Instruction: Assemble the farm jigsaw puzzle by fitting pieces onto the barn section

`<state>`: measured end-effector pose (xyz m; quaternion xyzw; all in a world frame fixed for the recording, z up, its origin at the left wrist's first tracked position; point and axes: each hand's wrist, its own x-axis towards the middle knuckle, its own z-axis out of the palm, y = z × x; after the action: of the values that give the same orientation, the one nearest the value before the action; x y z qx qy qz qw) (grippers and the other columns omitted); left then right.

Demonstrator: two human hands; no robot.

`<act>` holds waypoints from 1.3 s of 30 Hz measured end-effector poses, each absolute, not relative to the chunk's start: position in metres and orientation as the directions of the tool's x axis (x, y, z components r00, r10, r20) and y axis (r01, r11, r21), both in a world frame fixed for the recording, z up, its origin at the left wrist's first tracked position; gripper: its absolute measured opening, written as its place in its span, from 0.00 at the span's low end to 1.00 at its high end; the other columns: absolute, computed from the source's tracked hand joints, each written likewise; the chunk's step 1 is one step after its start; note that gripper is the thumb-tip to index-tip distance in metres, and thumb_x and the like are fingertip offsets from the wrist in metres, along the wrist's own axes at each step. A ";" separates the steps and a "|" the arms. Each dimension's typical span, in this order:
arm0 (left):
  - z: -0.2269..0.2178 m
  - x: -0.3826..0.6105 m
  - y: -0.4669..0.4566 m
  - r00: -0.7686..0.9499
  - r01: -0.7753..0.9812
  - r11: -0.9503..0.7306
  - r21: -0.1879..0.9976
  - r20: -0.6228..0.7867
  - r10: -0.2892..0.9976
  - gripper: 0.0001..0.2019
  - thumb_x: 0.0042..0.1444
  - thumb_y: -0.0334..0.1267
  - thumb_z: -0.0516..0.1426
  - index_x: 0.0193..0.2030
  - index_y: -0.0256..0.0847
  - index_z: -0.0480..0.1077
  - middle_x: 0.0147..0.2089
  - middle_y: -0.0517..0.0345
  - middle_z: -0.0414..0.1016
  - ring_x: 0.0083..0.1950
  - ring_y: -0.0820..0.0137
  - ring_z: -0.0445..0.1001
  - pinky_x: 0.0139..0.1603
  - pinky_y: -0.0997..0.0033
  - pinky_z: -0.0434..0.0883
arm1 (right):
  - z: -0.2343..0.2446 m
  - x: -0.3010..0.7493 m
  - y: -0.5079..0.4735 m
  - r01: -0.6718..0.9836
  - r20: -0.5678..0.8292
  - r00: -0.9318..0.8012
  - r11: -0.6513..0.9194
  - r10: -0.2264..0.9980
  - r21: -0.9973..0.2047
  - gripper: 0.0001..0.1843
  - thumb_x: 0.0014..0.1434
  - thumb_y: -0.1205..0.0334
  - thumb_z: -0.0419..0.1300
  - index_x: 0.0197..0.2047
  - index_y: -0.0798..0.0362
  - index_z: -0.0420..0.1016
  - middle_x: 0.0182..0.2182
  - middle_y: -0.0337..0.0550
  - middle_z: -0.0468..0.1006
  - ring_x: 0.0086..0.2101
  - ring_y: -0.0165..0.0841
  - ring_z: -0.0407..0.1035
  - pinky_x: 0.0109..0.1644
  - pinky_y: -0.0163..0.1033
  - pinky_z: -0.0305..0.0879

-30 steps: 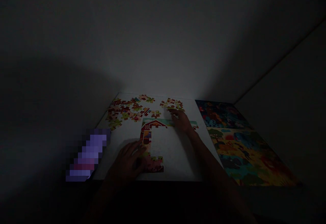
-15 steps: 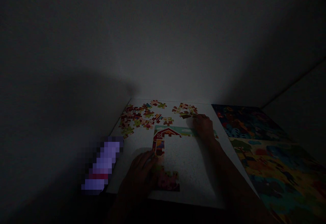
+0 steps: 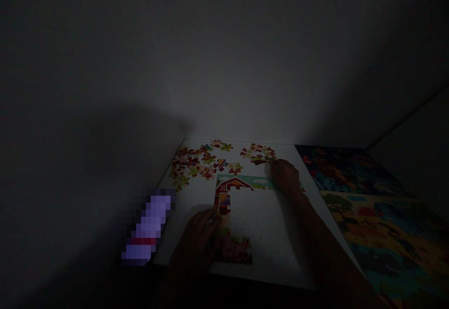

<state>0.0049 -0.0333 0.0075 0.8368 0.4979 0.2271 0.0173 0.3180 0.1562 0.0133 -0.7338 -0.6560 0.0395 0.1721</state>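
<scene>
A partly assembled jigsaw puzzle (image 3: 235, 182) lies on the white tabletop, with a red barn at its upper left and joined pieces along its top, left side and lower left corner. My left hand (image 3: 199, 229) rests with fingers stretched out over the puzzle's left side, hiding part of it. Beyond the top edge, my right hand (image 3: 286, 176) has its fingers bent together at a brownish puzzle piece (image 3: 259, 162). That piece lies at the near side of a small group of loose pieces (image 3: 257, 150). Dim light blurs the exact grip.
Many loose pieces (image 3: 192, 161) are spread over the table's far left. Two finished pictures, one dark (image 3: 351, 166) and one yellow-green with animals (image 3: 375, 234), lie along the right. A pixelated purple patch (image 3: 149, 227) covers something by the left edge. A wall (image 3: 228, 65) stands behind.
The whole view has shifted slightly, so the table appears a little farther right. Both hands keep nearly the same places, the right one still at the small group of pieces.
</scene>
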 end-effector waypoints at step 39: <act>-0.005 -0.005 -0.021 0.450 0.807 -0.575 0.135 0.489 0.747 0.18 0.66 0.44 0.51 0.59 0.46 0.71 0.60 0.52 0.74 0.58 0.63 0.73 0.55 0.62 0.75 | 0.006 0.370 0.168 0.837 0.218 0.320 -0.167 0.922 -0.521 0.24 0.60 0.71 0.47 0.52 0.57 0.78 0.50 0.52 0.79 0.50 0.39 0.72 0.56 0.40 0.64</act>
<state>-0.0046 -0.0206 -0.0053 0.8496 0.4573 0.2563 -0.0584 0.3703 0.1683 0.0056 -0.7604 -0.5782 0.0745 0.2862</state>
